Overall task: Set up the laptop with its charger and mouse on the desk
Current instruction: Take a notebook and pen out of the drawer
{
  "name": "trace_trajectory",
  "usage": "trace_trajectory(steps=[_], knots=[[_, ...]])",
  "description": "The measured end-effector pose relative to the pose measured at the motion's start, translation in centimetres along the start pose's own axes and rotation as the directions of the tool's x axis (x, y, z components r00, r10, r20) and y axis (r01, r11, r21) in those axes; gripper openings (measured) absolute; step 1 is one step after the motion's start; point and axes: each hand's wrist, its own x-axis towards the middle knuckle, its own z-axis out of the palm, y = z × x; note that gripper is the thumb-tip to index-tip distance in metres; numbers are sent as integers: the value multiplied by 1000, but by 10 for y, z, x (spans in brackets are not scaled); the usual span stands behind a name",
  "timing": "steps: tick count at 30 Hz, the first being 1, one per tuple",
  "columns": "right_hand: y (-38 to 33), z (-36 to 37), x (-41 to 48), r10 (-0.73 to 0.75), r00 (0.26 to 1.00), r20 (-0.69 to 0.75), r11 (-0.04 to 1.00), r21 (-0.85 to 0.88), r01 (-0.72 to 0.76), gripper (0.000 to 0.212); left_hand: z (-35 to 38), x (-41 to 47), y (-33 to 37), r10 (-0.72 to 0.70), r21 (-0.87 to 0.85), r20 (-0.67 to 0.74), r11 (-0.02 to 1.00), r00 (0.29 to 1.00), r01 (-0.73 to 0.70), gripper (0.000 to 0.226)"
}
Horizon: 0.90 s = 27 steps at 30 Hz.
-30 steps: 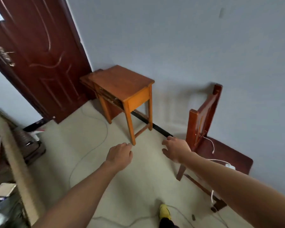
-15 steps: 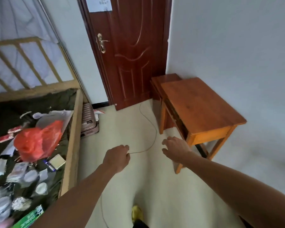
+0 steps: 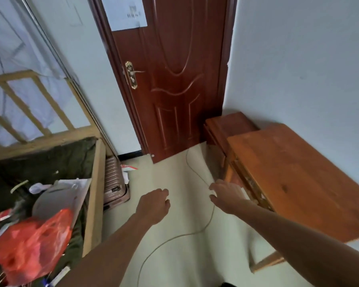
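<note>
1. Against the pale wall stands the wooden desk (image 3: 288, 179), seen from above, with one front leg showing under its near corner.
2. Just left of the desk's front edge, the right hand (image 3: 226, 195) hangs in the air, fingers spread and relaxed, gripping nothing.
3. Further left of the desk, the left hand (image 3: 153, 206) hovers over the floor, fingers loosely curled around nothing.
4. Beyond the desk's far end, close against it, sits a smaller, darker wooden table (image 3: 230, 125), in the corner by the closed brown door (image 3: 178, 79).
5. Left of the desk, a thin cable (image 3: 204, 228) snakes over the pale floor from near the door and passes under the right hand.
6. Well left of the desk stands a wooden bed frame (image 3: 93, 193) holding clutter, a red plastic bag (image 3: 31, 247) among it. A ribbed suitcase (image 3: 114, 183) lies on the floor against the bed frame, on the side facing the desk.
</note>
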Motion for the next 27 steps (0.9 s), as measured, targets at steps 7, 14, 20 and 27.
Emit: trace_trajectory(steps=[7, 14, 20, 27], knots=[[53, 3, 170, 87, 996, 26, 992, 86, -89, 40, -10, 175, -24, 28, -27, 62, 999, 998, -27, 34], [105, -13, 321, 189, 975, 121, 972, 116, -203, 34, -42, 334, -54, 30, -36, 101, 999, 994, -27, 36], [137, -12, 419, 251, 953, 170, 951, 140, -275, 35, -49, 450, -85, 70, -57, 160, 996, 985, -62, 37], [171, 24, 508, 547, 800, 246, 771, 225, -596, 33, -31, 621, -108, 268, -77, 297, 963, 917, -257, 37]])
